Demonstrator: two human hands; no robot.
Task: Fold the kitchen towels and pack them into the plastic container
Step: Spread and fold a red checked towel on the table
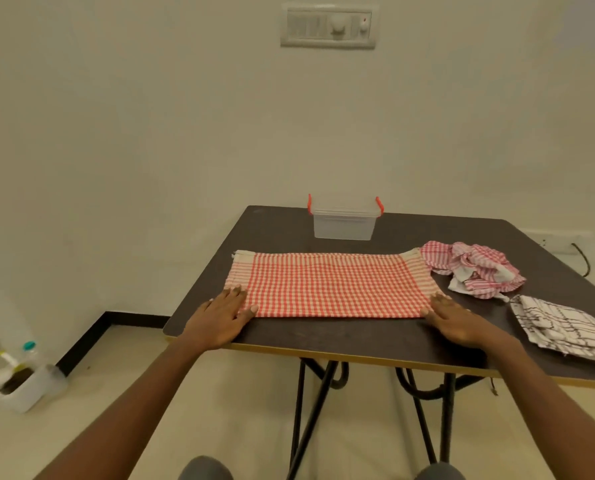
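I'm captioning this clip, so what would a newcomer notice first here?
The red-and-white checked towel lies spread flat on the dark table, with the left hand and right hand resting at its near corners. Behind it stands a clear plastic container with orange latches; to the right lie a crumpled pink checked towel and a white towel with dark lines.

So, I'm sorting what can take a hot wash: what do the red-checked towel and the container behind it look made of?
The red-checked towel looks like woven cotton, matte: a fine check weave, plain cream ends, lies limp. The container looks like frosted translucent plastic, its walls half see-through; its clip handles look like opaque orange-red plastic. Judged by look only.
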